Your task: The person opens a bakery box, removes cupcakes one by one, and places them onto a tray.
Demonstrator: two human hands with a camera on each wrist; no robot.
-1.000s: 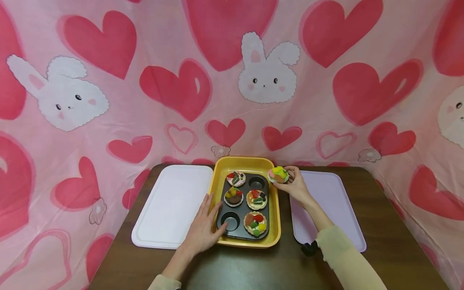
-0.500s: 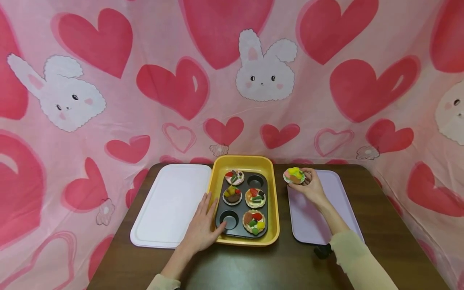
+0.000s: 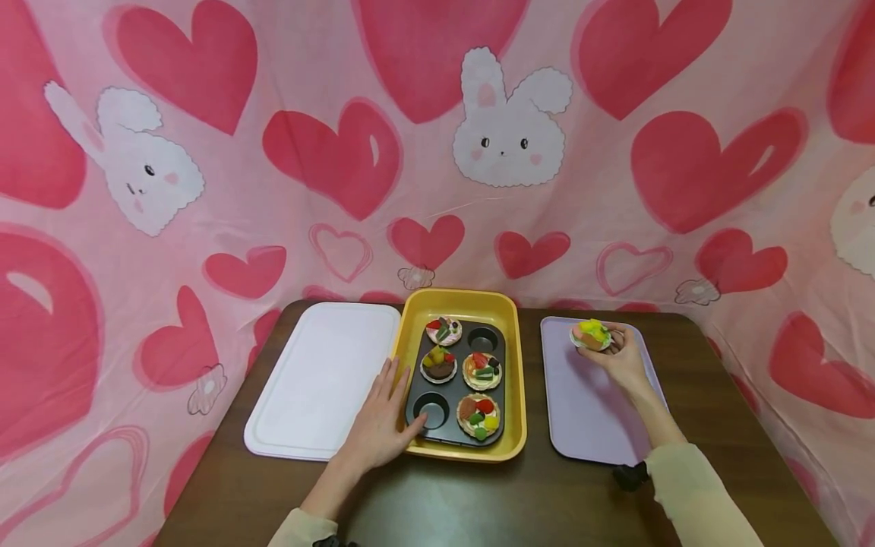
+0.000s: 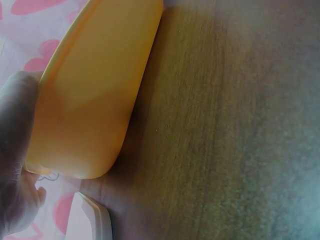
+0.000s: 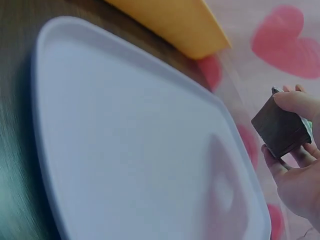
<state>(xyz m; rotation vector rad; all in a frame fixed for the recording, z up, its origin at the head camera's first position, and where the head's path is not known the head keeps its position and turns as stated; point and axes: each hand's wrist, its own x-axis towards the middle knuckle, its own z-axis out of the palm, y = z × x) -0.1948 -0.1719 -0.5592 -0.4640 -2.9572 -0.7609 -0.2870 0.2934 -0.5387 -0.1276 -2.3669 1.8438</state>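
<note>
My right hand point(image 3: 623, 357) holds a toy cupcake point(image 3: 591, 335) with yellow, green and pinkish topping above the lilac tray point(image 3: 595, 418). In the right wrist view, fingers and thumb grip the cupcake's dark brown cup point(image 5: 280, 125), apart from the tray surface. My left hand point(image 3: 379, 422) rests with spread fingers on the left rim of a yellow basin point(image 3: 521, 365), its thumb near the muffin tin point(image 3: 447, 395) inside. Several tarts and cupcakes sit in the tin, among them a fruit tart point(image 3: 480, 417); its back-right and front-left cups are bare.
A white tray point(image 3: 321, 380) lies left of the basin on the brown wooden table point(image 3: 478, 501). Behind the table hangs a pink cloth point(image 3: 424, 175) with hearts and rabbits.
My right hand has carried the cupcake rightward from beside the basin's right rim to above the lilac tray. My left hand has stayed on the basin's rim.
</note>
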